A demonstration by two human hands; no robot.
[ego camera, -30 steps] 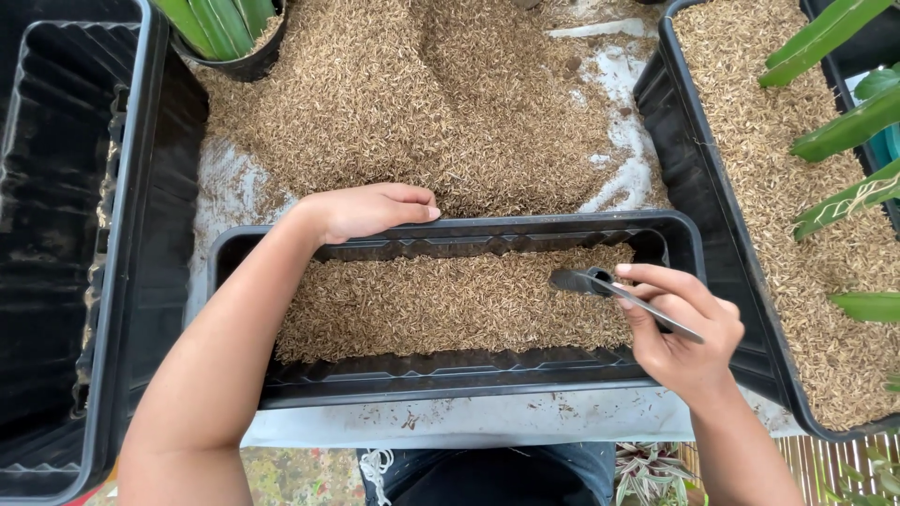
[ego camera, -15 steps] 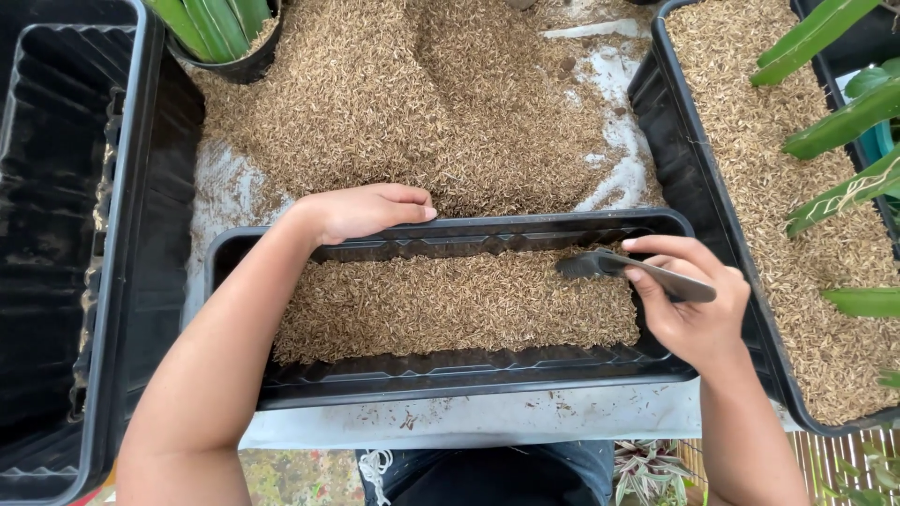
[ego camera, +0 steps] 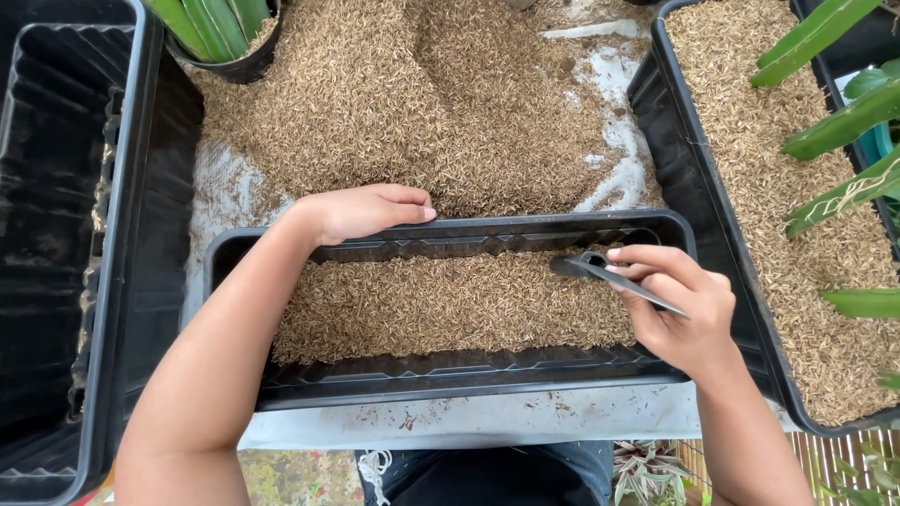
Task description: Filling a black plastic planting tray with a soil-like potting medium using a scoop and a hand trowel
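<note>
Hands at a long black planter tray point(ego camera: 450, 389) partly filled with tan husks point(ego camera: 441, 305).

Your left hand point(ego camera: 361, 211) lies flat on the tray's far rim, fingers point(ego camera: 408, 208) extended and gripping nothing, steadying it. Your right hand point(ego camera: 680, 314) has its fingers closed on a small dark trowel point(ego camera: 600, 272), the blade touching the husks at the tray's right end, just beside the far wall. To level the fill well, you would likely keep the blade shallow and draw it leftward along the tray's length, where open husk surface gives room. Edges are close: the tray's right wall sits just beside a larger husk-filled tub point(ego camera: 689, 178), so there is little room to swing that way. A loose husk heap point(ego camera: 422, 94) lies on the tabletop beyond the rim; an empty black bin point(ego camera: 56, 234) stands to the left.
</note>
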